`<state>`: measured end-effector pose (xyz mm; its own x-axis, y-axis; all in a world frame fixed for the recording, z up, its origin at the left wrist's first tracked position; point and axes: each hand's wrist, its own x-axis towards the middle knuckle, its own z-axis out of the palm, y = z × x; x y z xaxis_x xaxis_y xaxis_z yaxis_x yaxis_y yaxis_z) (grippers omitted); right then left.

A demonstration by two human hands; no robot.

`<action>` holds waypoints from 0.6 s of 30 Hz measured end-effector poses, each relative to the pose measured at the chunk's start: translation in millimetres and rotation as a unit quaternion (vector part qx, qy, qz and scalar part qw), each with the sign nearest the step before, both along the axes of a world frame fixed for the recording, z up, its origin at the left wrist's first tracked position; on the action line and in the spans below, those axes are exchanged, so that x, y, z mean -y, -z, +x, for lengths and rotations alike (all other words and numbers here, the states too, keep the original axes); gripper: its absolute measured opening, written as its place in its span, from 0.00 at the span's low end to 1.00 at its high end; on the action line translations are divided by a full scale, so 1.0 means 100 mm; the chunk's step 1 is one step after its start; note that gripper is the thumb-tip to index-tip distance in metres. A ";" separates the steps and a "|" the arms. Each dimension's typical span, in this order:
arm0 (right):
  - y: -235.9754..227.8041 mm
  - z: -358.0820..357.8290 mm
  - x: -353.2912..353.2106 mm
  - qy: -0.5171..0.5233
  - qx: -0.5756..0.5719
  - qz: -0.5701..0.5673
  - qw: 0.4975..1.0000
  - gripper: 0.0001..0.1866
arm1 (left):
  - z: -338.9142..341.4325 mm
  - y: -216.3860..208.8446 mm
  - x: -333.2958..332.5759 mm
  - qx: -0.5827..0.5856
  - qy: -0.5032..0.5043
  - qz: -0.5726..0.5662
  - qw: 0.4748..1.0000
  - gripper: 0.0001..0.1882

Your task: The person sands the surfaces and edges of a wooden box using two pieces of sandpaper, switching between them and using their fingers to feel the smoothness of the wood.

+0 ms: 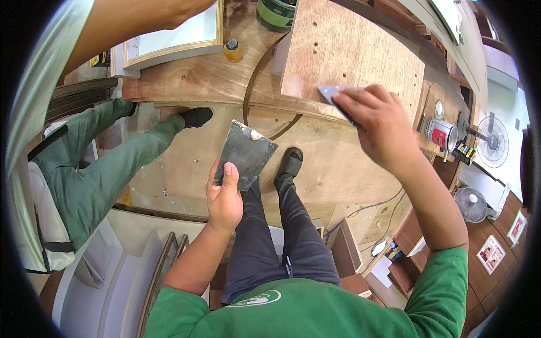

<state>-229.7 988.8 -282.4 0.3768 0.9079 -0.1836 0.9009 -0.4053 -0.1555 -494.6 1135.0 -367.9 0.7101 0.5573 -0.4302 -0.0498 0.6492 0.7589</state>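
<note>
In my left hand (225, 197) is a dark, flat square plate (243, 155), thumb lying on its face. A small lump of pale pinkish putty (255, 135) sits near the plate's far edge. My right hand (380, 118) grips a flat grey putty knife (332, 96), its blade against the near edge of a plywood panel (360, 48). Several small dark holes dot the panel's face, and a pale smear shows near the blade. The panel tops a box-like piece on the wooden workbench (186, 81).
Another person's arm (129, 28) reaches over a white panel with a wooden frame (174, 42) at the left. An orange-yellow bottle (232, 50) and a green tub (276, 14) stand on the bench. At right are a tin can (441, 134) and fans (491, 141). A curved strip (251, 93) hangs over the bench edge.
</note>
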 end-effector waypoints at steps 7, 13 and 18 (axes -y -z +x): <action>-0.13 -0.08 0.02 -0.001 -0.023 -0.037 0.999 0.29 | 0.01 0.05 0.02 -0.014 0.002 -0.036 0.999 0.21; -0.24 -0.06 0.05 0.007 -0.054 -0.064 0.996 0.28 | 0.08 0.09 0.06 -0.003 -0.001 -0.044 0.999 0.21; -0.45 -0.10 0.06 0.020 -0.142 -0.002 0.990 0.23 | 0.19 0.07 0.02 -0.002 -0.012 -0.044 0.999 0.21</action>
<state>-239.5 982.3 -237.7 0.3447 0.8922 -0.2917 0.8040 -0.4410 -0.3989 -475.8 1133.4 -375.3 0.6958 0.5337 -0.4807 -0.0634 0.7122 0.6991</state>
